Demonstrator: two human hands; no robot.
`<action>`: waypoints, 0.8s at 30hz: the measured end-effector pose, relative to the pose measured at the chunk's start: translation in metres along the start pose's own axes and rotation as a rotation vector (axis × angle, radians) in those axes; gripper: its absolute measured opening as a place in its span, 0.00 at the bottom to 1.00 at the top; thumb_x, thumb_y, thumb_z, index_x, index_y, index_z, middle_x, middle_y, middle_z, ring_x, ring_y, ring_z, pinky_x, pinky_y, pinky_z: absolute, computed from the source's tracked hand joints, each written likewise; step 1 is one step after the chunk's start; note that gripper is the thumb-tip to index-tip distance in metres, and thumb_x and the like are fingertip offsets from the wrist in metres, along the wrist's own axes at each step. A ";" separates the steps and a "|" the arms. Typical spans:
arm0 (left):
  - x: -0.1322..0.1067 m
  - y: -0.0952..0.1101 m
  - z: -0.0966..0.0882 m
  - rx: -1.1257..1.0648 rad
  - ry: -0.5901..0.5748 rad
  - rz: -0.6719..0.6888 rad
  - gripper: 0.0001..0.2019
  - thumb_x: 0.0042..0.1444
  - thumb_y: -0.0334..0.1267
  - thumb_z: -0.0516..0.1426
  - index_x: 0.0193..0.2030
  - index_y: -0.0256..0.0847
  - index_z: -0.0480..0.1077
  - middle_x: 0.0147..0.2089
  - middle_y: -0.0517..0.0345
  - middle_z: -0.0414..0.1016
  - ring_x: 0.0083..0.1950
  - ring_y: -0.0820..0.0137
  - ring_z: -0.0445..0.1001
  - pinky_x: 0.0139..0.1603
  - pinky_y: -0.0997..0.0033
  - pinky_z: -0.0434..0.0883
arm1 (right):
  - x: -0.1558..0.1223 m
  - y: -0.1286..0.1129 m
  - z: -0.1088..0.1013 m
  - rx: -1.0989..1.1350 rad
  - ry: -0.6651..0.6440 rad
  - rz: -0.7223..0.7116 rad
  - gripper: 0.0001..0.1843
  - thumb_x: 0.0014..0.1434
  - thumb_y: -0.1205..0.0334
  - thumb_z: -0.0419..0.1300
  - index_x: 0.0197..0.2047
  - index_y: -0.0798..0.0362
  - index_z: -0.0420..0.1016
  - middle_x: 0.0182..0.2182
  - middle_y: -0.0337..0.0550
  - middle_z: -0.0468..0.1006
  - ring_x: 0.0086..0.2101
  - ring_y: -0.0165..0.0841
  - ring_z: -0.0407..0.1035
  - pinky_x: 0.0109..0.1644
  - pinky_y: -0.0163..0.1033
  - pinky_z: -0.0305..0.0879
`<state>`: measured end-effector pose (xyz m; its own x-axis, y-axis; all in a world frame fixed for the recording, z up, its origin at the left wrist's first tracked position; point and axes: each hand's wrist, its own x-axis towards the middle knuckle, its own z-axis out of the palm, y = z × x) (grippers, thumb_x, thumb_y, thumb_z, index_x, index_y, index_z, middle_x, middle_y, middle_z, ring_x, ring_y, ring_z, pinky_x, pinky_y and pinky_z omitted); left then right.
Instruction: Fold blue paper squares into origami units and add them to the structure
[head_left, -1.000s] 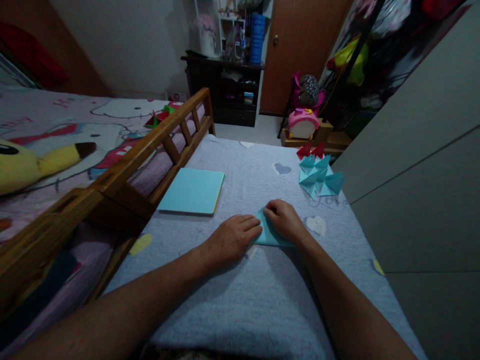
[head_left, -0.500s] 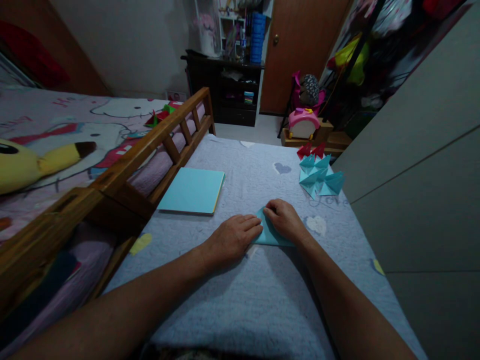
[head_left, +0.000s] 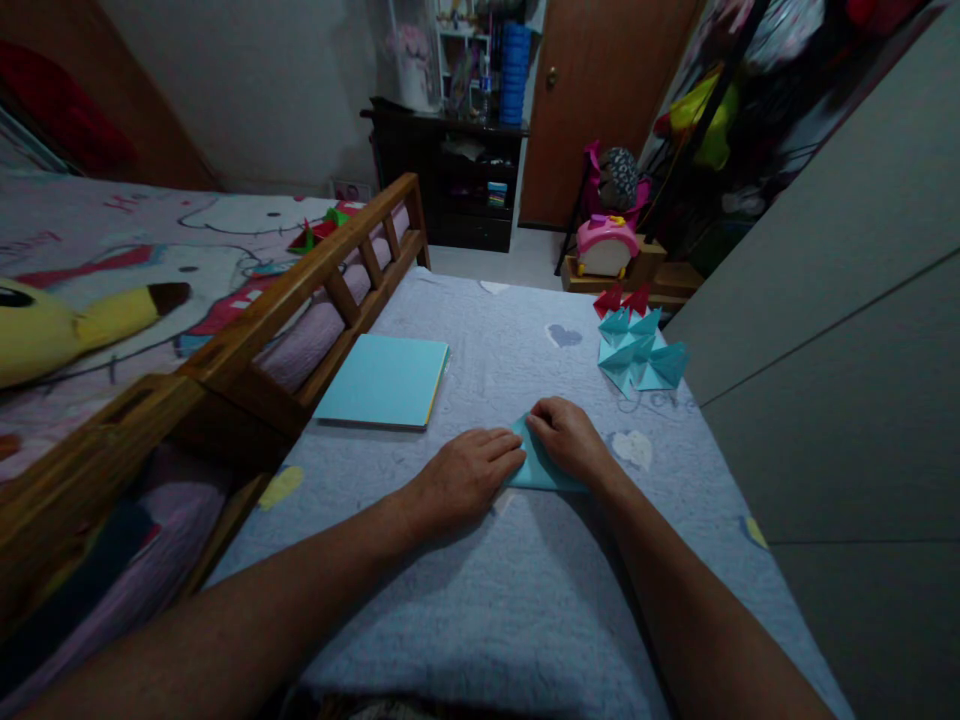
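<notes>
A light-blue sheet of origami paper (head_left: pixel 541 472), folded to a triangle-like shape, lies on the bedsheet between my hands. My left hand (head_left: pixel 474 470) rests over its left side, fingers flat and together on the paper. Curled at the paper's upper right is my right hand (head_left: pixel 568 434), thumb and forefinger closed on it near the top point; its other fingers are partly hidden. To the left lies a stack of square origami paper (head_left: pixel 386 382) with a light-blue sheet on top. Several folded light-blue paper pieces (head_left: pixel 637 350) stand at the far right, with red folded pieces (head_left: pixel 621 300) behind them.
A wooden bed rail (head_left: pixel 300 290) runs along the left side. Beyond it are a yellow plush toy (head_left: pixel 75 325) and red and green folded paper (head_left: pixel 319 235). A pale cabinet (head_left: pixel 847 400) borders the right. Past the bed's end stand a dark cabinet (head_left: pixel 480 230) and a pink toy case (head_left: pixel 606 247).
</notes>
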<state>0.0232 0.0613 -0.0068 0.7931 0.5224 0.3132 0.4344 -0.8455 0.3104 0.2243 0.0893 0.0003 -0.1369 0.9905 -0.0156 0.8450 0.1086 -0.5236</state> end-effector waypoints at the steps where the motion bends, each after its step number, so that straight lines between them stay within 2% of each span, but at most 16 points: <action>1: 0.000 0.000 0.000 0.001 0.001 -0.004 0.13 0.69 0.31 0.47 0.53 0.39 0.70 0.54 0.46 0.76 0.56 0.59 0.73 0.55 0.55 0.73 | 0.000 0.000 0.000 -0.002 0.000 -0.001 0.10 0.63 0.66 0.57 0.33 0.54 0.79 0.32 0.44 0.79 0.34 0.33 0.68 0.40 0.36 0.57; 11: 0.000 0.001 -0.001 0.023 -0.015 -0.010 0.16 0.71 0.35 0.46 0.58 0.38 0.69 0.58 0.45 0.75 0.61 0.59 0.71 0.60 0.55 0.70 | 0.000 -0.001 0.000 -0.028 0.002 -0.016 0.12 0.63 0.66 0.56 0.32 0.54 0.80 0.31 0.43 0.79 0.32 0.32 0.68 0.39 0.35 0.58; 17: 0.000 0.004 -0.002 0.106 -0.110 -0.035 0.18 0.70 0.41 0.51 0.62 0.35 0.66 0.63 0.44 0.72 0.64 0.57 0.69 0.63 0.56 0.66 | 0.000 -0.004 0.000 -0.076 0.001 -0.003 0.12 0.63 0.65 0.56 0.33 0.54 0.81 0.32 0.44 0.81 0.33 0.32 0.69 0.39 0.35 0.58; 24: 0.000 0.008 0.000 0.148 -0.147 -0.046 0.21 0.68 0.47 0.54 0.62 0.36 0.65 0.64 0.44 0.71 0.65 0.55 0.67 0.64 0.55 0.63 | -0.001 -0.011 0.000 -0.185 0.011 0.047 0.13 0.63 0.64 0.56 0.35 0.55 0.82 0.35 0.50 0.83 0.36 0.37 0.73 0.40 0.38 0.59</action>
<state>0.0265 0.0543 -0.0043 0.8199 0.5486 0.1639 0.5212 -0.8336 0.1829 0.2152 0.0871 0.0064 -0.0897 0.9956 -0.0266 0.9313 0.0744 -0.3567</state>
